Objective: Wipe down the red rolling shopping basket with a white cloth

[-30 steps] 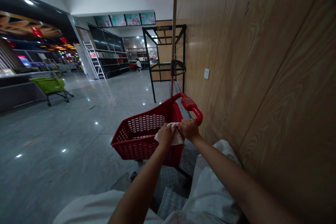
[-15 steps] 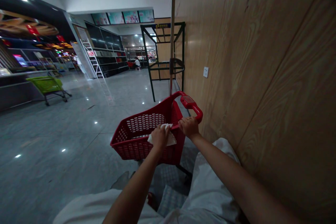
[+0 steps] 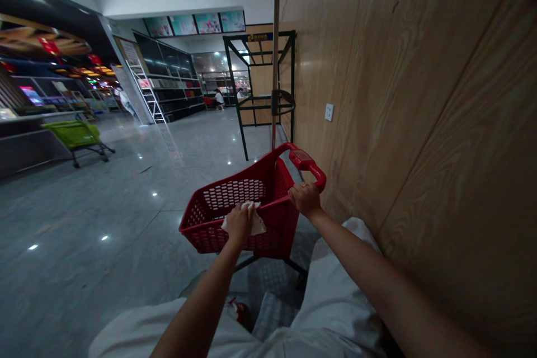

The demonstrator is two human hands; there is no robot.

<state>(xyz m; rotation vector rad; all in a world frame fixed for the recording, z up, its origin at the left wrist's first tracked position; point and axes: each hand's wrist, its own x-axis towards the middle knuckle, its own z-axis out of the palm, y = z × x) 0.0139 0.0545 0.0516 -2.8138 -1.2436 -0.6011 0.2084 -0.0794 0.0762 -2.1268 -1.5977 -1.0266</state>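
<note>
A red plastic shopping cart (image 3: 272,229) with perforated sides stands in front of me, its handle to the right. My left hand (image 3: 240,220) is closed around a white cloth (image 3: 258,225) and presses it over the near top rim of the basket. The cloth drapes down on both sides of my fingers. My right hand (image 3: 305,197) grips the same rim at its handle end, just below the red handle (image 3: 314,170). Part of the rim under my fingers is hidden.
A wood-panelled wall (image 3: 411,123) with a socket (image 3: 329,112) rises close on my right. Beyond the cart stand a pole (image 3: 276,28) and a dark green metal frame (image 3: 241,128). A green cart (image 3: 75,134) is at left; a person (image 3: 218,99) crouches far back.
My left hand has slid the cloth leftward along the near rim, away from the handle. My right hand keeps its grip on the rim. The view has shifted slightly.
</note>
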